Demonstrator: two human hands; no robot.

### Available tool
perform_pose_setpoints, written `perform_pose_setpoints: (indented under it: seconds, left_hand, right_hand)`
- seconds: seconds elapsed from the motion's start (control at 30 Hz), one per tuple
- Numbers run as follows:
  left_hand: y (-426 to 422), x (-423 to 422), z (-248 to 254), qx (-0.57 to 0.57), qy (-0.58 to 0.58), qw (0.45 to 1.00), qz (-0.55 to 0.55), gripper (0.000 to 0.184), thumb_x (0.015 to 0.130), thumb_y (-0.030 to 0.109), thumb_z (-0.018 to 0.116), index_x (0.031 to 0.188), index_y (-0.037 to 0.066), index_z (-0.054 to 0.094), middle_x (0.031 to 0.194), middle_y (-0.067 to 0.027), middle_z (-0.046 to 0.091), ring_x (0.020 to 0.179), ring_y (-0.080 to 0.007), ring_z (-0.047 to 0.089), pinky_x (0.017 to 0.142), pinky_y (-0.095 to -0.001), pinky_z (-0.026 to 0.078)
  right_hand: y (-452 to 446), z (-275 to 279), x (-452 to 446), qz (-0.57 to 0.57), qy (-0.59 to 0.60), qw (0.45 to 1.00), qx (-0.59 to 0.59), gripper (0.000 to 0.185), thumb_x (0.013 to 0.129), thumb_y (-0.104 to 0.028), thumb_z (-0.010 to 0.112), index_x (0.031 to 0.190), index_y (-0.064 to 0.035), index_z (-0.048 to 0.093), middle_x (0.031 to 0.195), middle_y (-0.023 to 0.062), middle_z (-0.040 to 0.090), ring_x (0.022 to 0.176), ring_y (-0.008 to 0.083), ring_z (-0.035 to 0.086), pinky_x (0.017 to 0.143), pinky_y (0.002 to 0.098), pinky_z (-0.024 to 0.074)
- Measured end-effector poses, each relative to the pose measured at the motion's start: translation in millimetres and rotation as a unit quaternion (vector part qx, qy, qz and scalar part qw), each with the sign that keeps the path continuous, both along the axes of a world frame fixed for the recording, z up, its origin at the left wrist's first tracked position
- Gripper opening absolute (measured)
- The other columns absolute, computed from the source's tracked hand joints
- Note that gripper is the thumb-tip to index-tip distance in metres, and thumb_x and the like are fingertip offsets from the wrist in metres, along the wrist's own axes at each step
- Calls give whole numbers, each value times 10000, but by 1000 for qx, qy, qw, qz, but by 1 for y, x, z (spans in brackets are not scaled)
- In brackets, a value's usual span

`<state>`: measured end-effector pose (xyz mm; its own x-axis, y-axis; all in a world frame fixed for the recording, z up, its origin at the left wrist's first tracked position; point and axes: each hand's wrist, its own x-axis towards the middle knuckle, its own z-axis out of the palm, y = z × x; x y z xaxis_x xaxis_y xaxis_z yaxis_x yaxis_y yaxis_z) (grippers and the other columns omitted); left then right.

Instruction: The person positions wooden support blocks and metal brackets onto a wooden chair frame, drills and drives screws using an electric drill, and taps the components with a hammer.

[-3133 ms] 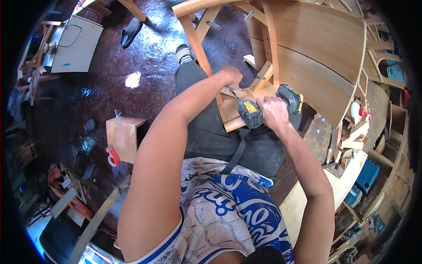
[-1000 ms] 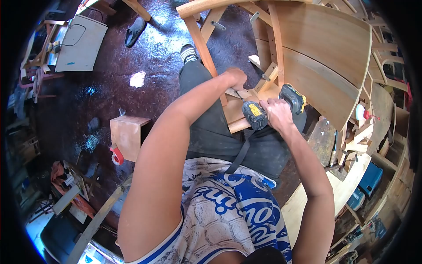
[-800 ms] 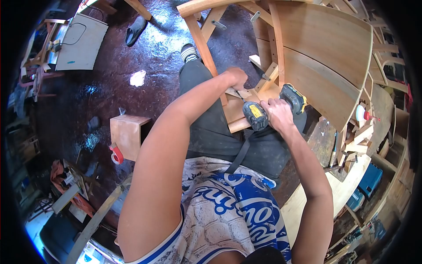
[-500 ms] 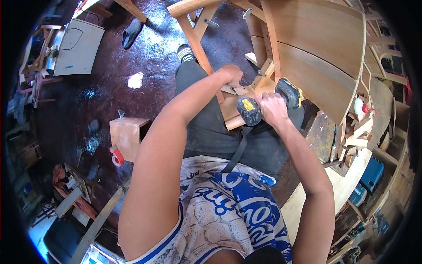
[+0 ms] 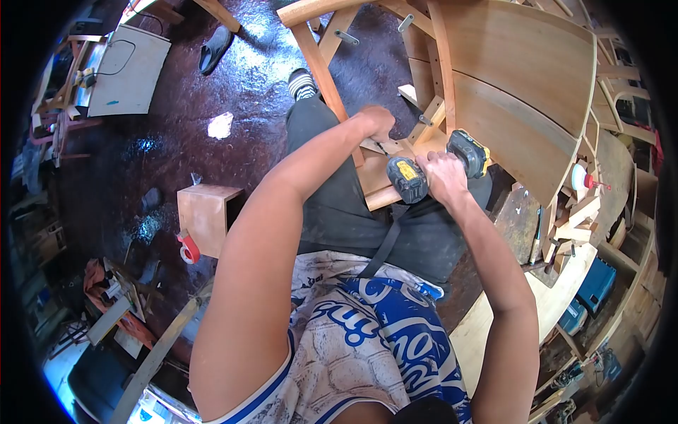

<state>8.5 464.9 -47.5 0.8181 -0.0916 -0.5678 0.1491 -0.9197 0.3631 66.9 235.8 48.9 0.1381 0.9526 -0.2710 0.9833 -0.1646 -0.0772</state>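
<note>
My right hand [image 5: 443, 175] is wrapped round the handle of a black and yellow cordless drill [image 5: 469, 152]. The drill's battery [image 5: 408, 179] sticks out on the left side of the hand. Close by, my left hand [image 5: 376, 123] is closed at the corner of a wooden frame [image 5: 326, 74], against a small light wood piece [image 5: 371, 144]; its fingertips are hidden. A thin dark item [image 5: 382, 148] shows just below that hand, too small to name. The frame, with metal brackets [image 5: 346, 37] on it, lies over my legs and joins large wooden panels [image 5: 519, 92].
A wooden box [image 5: 203, 220] with a red tape dispenser [image 5: 188, 247] stands at left. A sandal [image 5: 215, 51] and a white scrap [image 5: 220, 126] lie on the dark floor. At right are wood offcuts [image 5: 580, 212], a glue bottle [image 5: 580, 177] and a blue case [image 5: 597, 284].
The whole view has shifted slightly, so the scene sits a little lower and to the right. Both hands keep nearly the same place and grip.
</note>
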Motion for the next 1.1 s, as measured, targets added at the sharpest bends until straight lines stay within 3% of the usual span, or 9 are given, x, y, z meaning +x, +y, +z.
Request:
perform_pose_setpoints:
  seconds: [0.17,0.23,0.47,0.57,0.63,0.7,0.93,1.1]
  left_hand:
    - [-3,-2,-2,5,-22,1000,-13,252,732,166,663,929,52,773,964,-194,737,944,-396,700,806,-495,561]
    - [-2,2,10,20,22,1000,-1,336,751,218,682,1023,45,778,1096,-164,740,1051,-342,701,876,-457,561]
    - [-2,3,4,23,25,999,-10,329,756,214,680,1023,49,779,1096,-162,741,1057,-340,702,877,-453,562]
    - [-4,2,-2,22,20,1000,-10,331,757,212,679,1025,45,777,1089,-167,741,1051,-341,704,878,-456,562]
    - [-3,1,-5,26,4,1000,-8,270,720,175,665,952,91,776,992,-168,742,977,-384,697,834,-488,560]
    - [-3,0,-5,26,-9,999,-17,278,713,174,661,954,97,774,982,-171,741,969,-384,699,834,-487,560]
    - [5,-17,-5,19,-51,998,14,302,693,206,655,963,127,767,936,-180,736,935,-392,701,836,-499,556]
    - [6,-16,2,22,-51,998,5,345,699,202,652,1021,149,762,958,-168,740,968,-389,697,843,-499,553]
  right_hand:
    - [3,5,-3,-19,4,999,-30,141,816,-141,648,950,-98,654,875,127,687,858,289,706,794,408,542]
    - [-2,0,-3,-9,-5,1000,-13,140,818,-147,648,949,-99,653,874,125,687,858,289,706,793,408,541]
    - [2,-1,1,28,-25,999,-4,134,828,-153,640,952,-106,660,871,114,688,866,281,704,806,404,534]
    - [1,-3,4,44,-28,999,11,127,841,-141,623,958,-113,664,864,107,686,878,269,701,803,400,531]
    - [2,5,-1,22,-24,999,-7,130,845,-138,618,965,-115,664,870,104,686,888,265,698,805,396,528]
    - [-3,6,-3,-1,-18,999,-28,134,848,-135,613,971,-118,664,875,101,686,898,260,694,808,393,525]
    - [-23,-16,1,43,-22,996,71,231,836,-133,623,1064,-105,644,895,98,667,909,269,677,843,396,511]
    - [-19,-8,2,28,-1,997,68,231,816,-135,641,1045,-105,645,883,97,659,908,268,673,851,402,508]
